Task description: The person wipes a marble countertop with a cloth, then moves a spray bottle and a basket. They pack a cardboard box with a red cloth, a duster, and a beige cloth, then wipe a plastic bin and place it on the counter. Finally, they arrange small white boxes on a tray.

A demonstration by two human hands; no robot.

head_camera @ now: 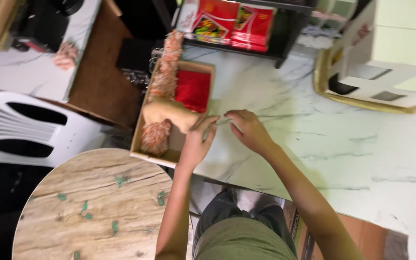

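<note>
Sitting low at the bottom edge, knees in grey-green cloth, beside a round wooden tabletop (87, 207) with rough pale grain and small green flecks. Reaching forward over the marble-patterned table (343, 144), smooth, white, veined in grey, its near edge running slantwise above a brown carton (357, 231) on the floor. Pinching with the left hand (197, 142), fingers narrowed on one end of a small pale strip (223, 121) (too blurred for telling its material), and meeting it with the right hand (247, 130), fingertips closing on the other end; strip hanging just above the marble, right beside the corner of a shallow cardboard tray (138, 144). Lying in that tray: a folded red cloth (192, 90), a tan padded shape (169, 114), and fuzzy orange-and-white tinsel-like strands (167, 72) spilling along its left side. Stretching open to the right of the hands, a broad bare sweep of marble. Curving at the left, a white plastic chair (30, 130) with slotted back, close against the round top. Standing farther off, a black shelf (285, 33) holding glossy red packets (227, 21), and at the far right a pale boxy cardboard house (386, 53) resting on a gold-rimmed tray (323, 82).
</note>
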